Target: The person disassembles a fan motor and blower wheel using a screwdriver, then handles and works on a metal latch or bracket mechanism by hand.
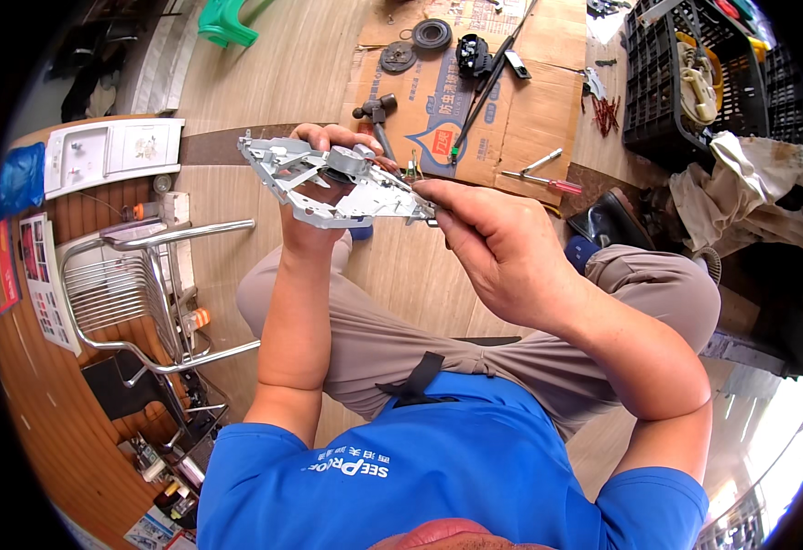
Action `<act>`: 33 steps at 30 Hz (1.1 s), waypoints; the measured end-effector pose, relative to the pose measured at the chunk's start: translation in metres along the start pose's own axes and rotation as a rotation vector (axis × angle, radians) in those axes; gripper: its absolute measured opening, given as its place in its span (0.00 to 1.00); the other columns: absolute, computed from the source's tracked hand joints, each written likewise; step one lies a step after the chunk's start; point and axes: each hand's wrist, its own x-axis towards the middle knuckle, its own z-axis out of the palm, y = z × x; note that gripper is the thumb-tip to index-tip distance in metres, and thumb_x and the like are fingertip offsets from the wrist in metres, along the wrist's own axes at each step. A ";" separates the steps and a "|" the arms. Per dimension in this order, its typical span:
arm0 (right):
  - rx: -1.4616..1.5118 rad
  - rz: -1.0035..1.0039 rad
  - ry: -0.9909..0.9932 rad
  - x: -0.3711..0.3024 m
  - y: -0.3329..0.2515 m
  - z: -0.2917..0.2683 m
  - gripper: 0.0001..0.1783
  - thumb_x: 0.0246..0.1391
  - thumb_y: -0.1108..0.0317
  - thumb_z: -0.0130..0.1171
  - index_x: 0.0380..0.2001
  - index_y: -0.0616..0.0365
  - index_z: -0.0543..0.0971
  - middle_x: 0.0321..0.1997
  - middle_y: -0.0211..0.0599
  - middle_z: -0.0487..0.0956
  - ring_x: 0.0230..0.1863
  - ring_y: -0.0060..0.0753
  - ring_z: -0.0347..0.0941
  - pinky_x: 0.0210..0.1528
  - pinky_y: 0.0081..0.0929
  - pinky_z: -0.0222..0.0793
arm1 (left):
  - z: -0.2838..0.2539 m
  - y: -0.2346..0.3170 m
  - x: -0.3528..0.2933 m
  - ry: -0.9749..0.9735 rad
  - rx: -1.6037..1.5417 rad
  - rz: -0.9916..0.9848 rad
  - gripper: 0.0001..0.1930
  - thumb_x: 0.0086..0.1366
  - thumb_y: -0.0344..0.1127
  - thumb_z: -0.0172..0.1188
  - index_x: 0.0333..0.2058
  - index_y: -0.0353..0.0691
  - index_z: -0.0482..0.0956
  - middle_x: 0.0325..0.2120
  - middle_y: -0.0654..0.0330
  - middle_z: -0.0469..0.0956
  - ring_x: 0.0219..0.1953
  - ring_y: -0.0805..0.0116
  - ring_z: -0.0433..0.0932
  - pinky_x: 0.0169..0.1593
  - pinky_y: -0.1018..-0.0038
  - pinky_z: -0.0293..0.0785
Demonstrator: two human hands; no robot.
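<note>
A light grey metal chassis (374, 191), with cut-outs and a round drum-like part on top, is held up in front of me, above the floor. From its far side and underneath, my left hand (335, 137) grips it, fingers curled over the far edge. My right hand (504, 246) is closed in a pinch at the chassis's right end, where thin wires show by the fingertips. Whether a small piece sits between those fingertips is hidden. Beyond the chassis a hammer (378, 115) lies on a flattened cardboard sheet (534, 119).
On the cardboard are a black ring (431, 35), a grey disc (398, 57), a black mechanism (475, 57), a long rod (493, 82) and a red-handled screwdriver (557, 185). Black crates (644, 110) stand at right, a metal chair (112, 284) at left, a green stool (225, 23) far left.
</note>
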 end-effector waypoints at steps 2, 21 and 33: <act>0.025 0.010 0.003 0.000 0.000 0.000 0.14 0.57 0.74 0.53 0.46 0.65 0.76 0.33 0.54 0.78 0.36 0.56 0.75 0.38 0.44 0.71 | 0.006 0.003 0.002 -0.009 0.018 -0.010 0.17 0.66 0.49 0.57 0.39 0.44 0.65 0.41 0.52 0.74 0.50 0.53 0.74 0.52 0.49 0.77; -0.155 -0.016 -0.020 -0.002 0.003 -0.001 0.15 0.58 0.76 0.55 0.49 0.60 0.77 0.31 0.46 0.78 0.33 0.45 0.77 0.36 0.33 0.72 | 0.008 0.000 0.001 0.023 -0.049 -0.035 0.19 0.57 0.22 0.64 0.40 0.43 0.61 0.42 0.44 0.73 0.48 0.50 0.76 0.47 0.53 0.82; -0.743 -0.285 -0.060 0.000 -0.004 -0.011 0.25 0.46 0.74 0.55 0.52 0.54 0.77 0.28 0.36 0.66 0.29 0.39 0.68 0.27 0.36 0.66 | -0.002 -0.004 0.002 -0.018 -0.156 -0.077 0.14 0.67 0.42 0.57 0.37 0.42 0.63 0.41 0.48 0.73 0.48 0.49 0.76 0.47 0.52 0.82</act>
